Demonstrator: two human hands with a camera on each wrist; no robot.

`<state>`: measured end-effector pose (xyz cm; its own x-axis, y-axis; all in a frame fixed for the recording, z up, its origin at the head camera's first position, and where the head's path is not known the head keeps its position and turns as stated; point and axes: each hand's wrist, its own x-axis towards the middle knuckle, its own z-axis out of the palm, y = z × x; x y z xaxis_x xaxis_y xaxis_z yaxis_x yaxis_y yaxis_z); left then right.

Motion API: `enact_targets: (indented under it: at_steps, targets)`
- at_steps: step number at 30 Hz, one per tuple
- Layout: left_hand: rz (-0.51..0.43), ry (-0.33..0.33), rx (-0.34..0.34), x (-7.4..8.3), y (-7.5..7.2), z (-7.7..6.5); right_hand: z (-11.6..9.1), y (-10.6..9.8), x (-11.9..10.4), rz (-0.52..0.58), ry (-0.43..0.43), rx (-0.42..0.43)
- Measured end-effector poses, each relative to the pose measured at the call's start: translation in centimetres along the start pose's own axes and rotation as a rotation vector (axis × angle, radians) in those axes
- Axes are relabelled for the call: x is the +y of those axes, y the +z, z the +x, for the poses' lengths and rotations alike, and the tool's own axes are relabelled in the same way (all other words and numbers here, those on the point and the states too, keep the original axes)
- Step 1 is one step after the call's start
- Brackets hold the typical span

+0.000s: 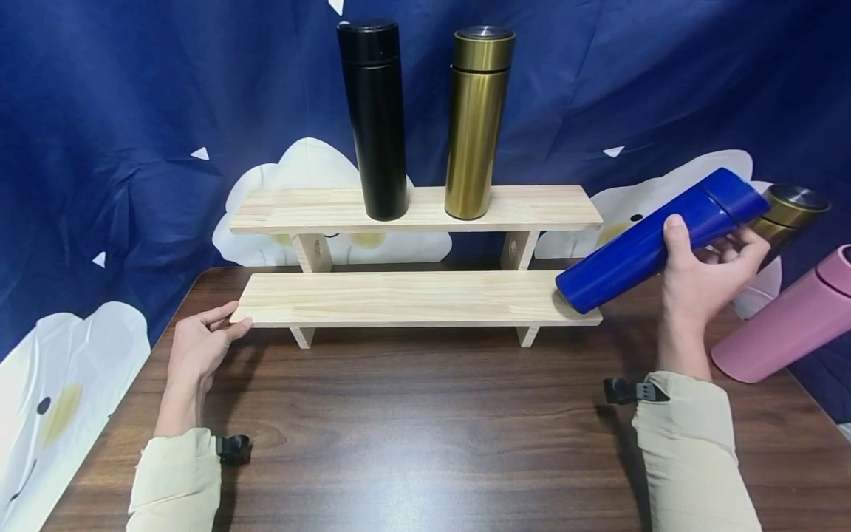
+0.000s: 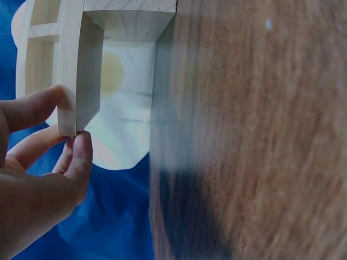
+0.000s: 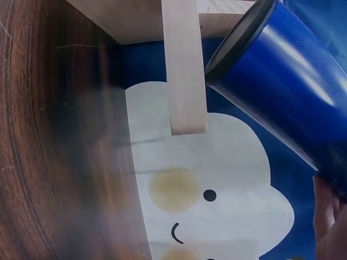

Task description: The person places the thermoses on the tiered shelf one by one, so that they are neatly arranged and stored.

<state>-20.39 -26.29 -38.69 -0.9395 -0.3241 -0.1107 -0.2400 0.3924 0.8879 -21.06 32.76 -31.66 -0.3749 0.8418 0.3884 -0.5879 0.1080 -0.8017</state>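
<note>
A two-tier wooden shelf [image 1: 412, 299] stands on the table. My left hand [image 1: 198, 343] pinches the left end of its lower board; the left wrist view shows thumb and fingers on either side of the board [image 2: 68, 70]. A blue thermos bottle [image 1: 654, 240] is gripped by my right hand [image 1: 711, 281] near its capped end. It is tilted, with its base low over the right end of the lower board; whether it touches, I cannot tell. On the upper board stand a black thermos bottle [image 1: 375, 125] and a gold thermos bottle [image 1: 479, 125], both upright.
To the right are a pink thermos bottle [image 1: 787, 321] and a second gold bottle [image 1: 794, 207], partly hidden behind the blue bottle and my right hand. A dark brown wooden table [image 1: 425, 428] lies under the shelf. Behind hangs a blue curtain [image 1: 166, 89] with white cloud shapes.
</note>
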Motion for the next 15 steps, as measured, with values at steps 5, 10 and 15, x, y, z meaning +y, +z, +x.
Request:
enact_targets:
  at_steps: [5, 10, 15]
  targets:
    - [0.014, 0.008, 0.004, 0.1, 0.0, -0.1, -0.1, 0.3, -0.1, -0.006, -0.015, 0.003]
    - [0.010, 0.015, 0.010, 0.2, 0.0, -0.1, 0.0, 0.7, -0.3, -0.005, -0.012, 0.010]
    - [0.018, 0.019, 0.019, 0.1, 0.0, -0.1, -0.1, 1.2, -0.5, 0.013, 0.008, 0.012]
